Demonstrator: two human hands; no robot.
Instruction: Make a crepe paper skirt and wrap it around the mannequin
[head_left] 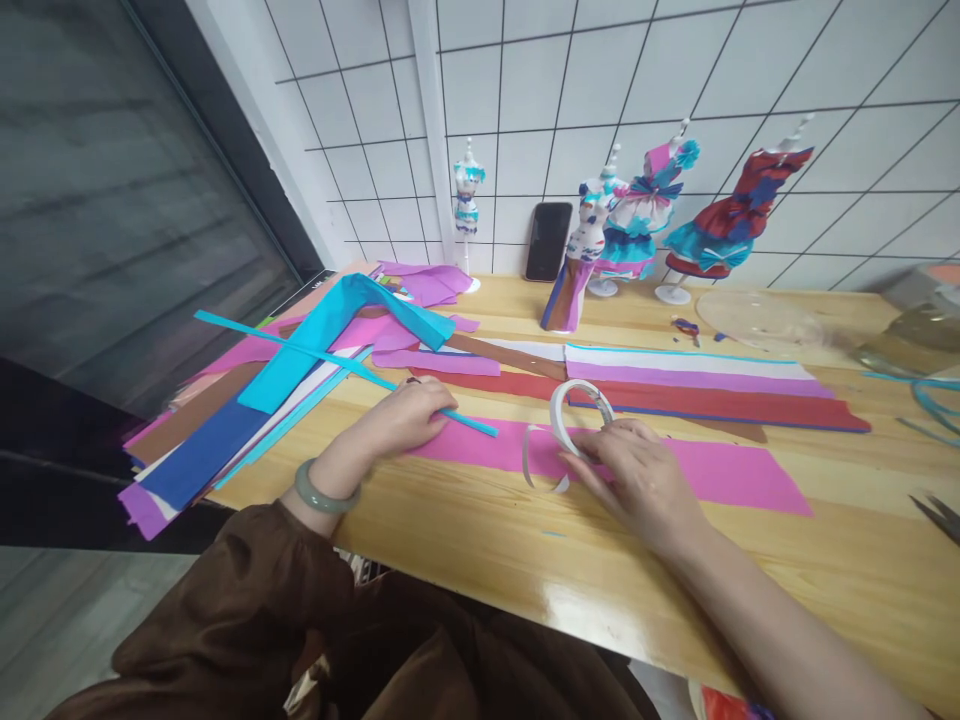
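My left hand (409, 415), with a green bangle at its wrist, is closed on a narrow blue strip of crepe paper (476, 425). The strip runs out past the fingertips on one side and slants far to the left on the other. In my right hand (637, 475) is a roll of white tape (559, 410), standing on edge between thumb and fingers. A loose loop of tape (527, 465) curls down from the roll. Below both hands a long pink crepe paper strip (739, 475) lies flat, its left end partly covered by my left hand.
A pile of coloured paper strips (202, 450) overhangs the table's left edge. Red (787, 400) and purple-white strips (697, 370) lie behind the pink one. Dressed mini mannequins (750, 215) and a phone (548, 242) stand by the wall. Scissors (937, 515) lie at the right.
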